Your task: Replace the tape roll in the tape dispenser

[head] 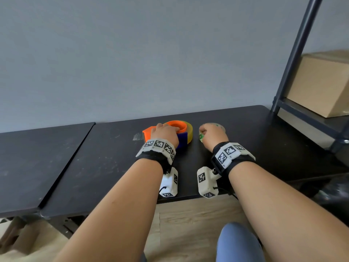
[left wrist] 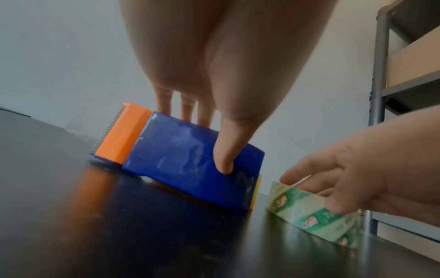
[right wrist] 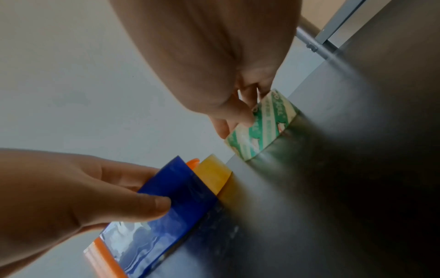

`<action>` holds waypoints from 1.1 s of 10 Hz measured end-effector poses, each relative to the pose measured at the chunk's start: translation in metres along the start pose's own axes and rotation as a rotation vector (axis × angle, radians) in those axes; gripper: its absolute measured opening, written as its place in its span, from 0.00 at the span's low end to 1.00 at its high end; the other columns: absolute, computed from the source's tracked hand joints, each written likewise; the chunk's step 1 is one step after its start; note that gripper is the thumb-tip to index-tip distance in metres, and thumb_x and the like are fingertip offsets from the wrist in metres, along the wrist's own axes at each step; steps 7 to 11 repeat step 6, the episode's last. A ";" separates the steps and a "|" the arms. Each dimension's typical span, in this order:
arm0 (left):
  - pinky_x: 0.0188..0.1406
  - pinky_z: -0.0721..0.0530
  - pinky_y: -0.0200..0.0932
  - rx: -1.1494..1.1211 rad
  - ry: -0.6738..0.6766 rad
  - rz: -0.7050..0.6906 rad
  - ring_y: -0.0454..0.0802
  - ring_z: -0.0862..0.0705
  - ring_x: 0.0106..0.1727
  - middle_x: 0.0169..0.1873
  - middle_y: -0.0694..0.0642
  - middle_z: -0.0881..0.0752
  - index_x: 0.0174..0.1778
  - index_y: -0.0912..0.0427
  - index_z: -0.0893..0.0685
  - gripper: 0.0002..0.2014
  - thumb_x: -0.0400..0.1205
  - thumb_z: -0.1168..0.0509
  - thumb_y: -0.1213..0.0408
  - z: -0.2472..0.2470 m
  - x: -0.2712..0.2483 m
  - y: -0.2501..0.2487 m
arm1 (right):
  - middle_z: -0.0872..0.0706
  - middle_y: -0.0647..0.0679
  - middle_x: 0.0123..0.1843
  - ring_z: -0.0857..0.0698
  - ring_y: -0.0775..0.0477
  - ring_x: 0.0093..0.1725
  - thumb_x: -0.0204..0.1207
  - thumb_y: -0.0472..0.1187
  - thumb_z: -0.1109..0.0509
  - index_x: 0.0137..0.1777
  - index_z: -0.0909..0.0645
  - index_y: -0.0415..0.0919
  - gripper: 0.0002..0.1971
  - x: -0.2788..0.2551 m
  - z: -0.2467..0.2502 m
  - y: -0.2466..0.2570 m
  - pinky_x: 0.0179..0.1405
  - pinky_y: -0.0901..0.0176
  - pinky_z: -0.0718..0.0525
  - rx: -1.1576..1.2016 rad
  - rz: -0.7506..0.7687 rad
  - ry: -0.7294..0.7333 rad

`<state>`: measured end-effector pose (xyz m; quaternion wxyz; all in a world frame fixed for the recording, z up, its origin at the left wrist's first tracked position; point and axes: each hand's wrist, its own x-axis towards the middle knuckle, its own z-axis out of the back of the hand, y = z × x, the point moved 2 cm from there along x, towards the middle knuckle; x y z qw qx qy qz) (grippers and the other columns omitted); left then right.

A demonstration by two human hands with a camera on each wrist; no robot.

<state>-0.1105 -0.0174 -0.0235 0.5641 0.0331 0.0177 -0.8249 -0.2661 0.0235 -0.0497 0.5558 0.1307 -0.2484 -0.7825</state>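
Note:
A tape dispenser (head: pixel 182 138) with a blue body, an orange hub and an orange toothed cutter (left wrist: pixel 121 135) lies on its side on the black table (head: pixel 94 167). A yellowish tape roll (head: pixel 189 132) sits round the hub. My left hand (head: pixel 166 131) grips the dispenser from above, with the thumb (left wrist: pixel 225 158) pressed on the blue side (left wrist: pixel 181 165) and the fingers behind it. Just to the right, my right hand (head: pixel 209 132) pinches a clear roll with green print (left wrist: pixel 309 214), which rests on the table. The same roll (right wrist: pixel 264 126) shows under my right fingertips.
A scrap of clear tape (head: pixel 137 136) lies on the table left of the dispenser. A second black table (head: pixel 37 157) adjoins on the left. A dark metal shelf post (head: pixel 296 53) and a cardboard box (head: pixel 321 84) stand at the right. A grey wall runs behind.

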 end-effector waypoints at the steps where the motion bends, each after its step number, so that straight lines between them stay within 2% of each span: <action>1: 0.76 0.34 0.57 -0.002 -0.010 0.008 0.60 0.36 0.80 0.79 0.56 0.29 0.81 0.39 0.34 0.30 0.83 0.36 0.60 -0.002 0.001 0.000 | 0.17 0.39 0.69 0.20 0.38 0.69 0.79 0.31 0.39 0.69 0.20 0.39 0.20 -0.001 -0.003 0.008 0.67 0.54 0.24 0.074 0.004 -0.017; 2: 0.74 0.34 0.56 -0.005 -0.019 0.006 0.60 0.36 0.79 0.77 0.57 0.28 0.80 0.39 0.32 0.29 0.82 0.36 0.60 -0.003 0.001 -0.001 | 0.17 0.39 0.69 0.18 0.38 0.68 0.79 0.29 0.40 0.70 0.21 0.37 0.21 -0.003 0.001 0.017 0.68 0.53 0.22 -0.016 -0.039 0.107; 3: 0.74 0.33 0.56 -0.037 -0.033 -0.009 0.61 0.34 0.78 0.77 0.57 0.27 0.80 0.41 0.32 0.28 0.82 0.36 0.58 -0.001 -0.003 -0.001 | 0.14 0.40 0.61 0.16 0.37 0.61 0.77 0.29 0.40 0.64 0.18 0.39 0.18 -0.006 0.001 0.021 0.59 0.49 0.17 -0.121 -0.010 0.056; 4: 0.74 0.30 0.55 -0.168 -0.064 -0.017 0.61 0.32 0.78 0.77 0.57 0.27 0.80 0.44 0.32 0.30 0.80 0.35 0.64 0.003 -0.007 0.002 | 0.14 0.41 0.53 0.17 0.35 0.60 0.74 0.30 0.40 0.56 0.18 0.42 0.15 -0.009 0.000 0.023 0.48 0.51 0.19 -0.092 0.000 -0.029; 5: 0.70 0.23 0.54 -0.249 -0.075 -0.017 0.61 0.29 0.75 0.73 0.59 0.24 0.78 0.48 0.29 0.31 0.77 0.37 0.71 0.010 -0.012 0.006 | 0.14 0.41 0.62 0.18 0.36 0.64 0.77 0.31 0.40 0.70 0.22 0.44 0.22 -0.010 0.003 0.027 0.63 0.46 0.19 -0.063 0.000 -0.042; 6: 0.69 0.22 0.55 -0.351 -0.125 0.005 0.61 0.28 0.75 0.73 0.59 0.23 0.78 0.48 0.27 0.33 0.76 0.42 0.75 0.013 -0.015 0.016 | 0.16 0.42 0.68 0.18 0.39 0.66 0.78 0.32 0.40 0.74 0.25 0.44 0.24 -0.015 0.008 0.039 0.62 0.50 0.19 -0.011 0.029 -0.081; 11: 0.69 0.22 0.55 -0.351 -0.125 0.005 0.61 0.28 0.75 0.73 0.59 0.23 0.78 0.48 0.27 0.33 0.76 0.42 0.75 0.013 -0.015 0.016 | 0.16 0.42 0.68 0.18 0.39 0.66 0.78 0.32 0.40 0.74 0.25 0.44 0.24 -0.015 0.008 0.039 0.62 0.50 0.19 -0.011 0.029 -0.081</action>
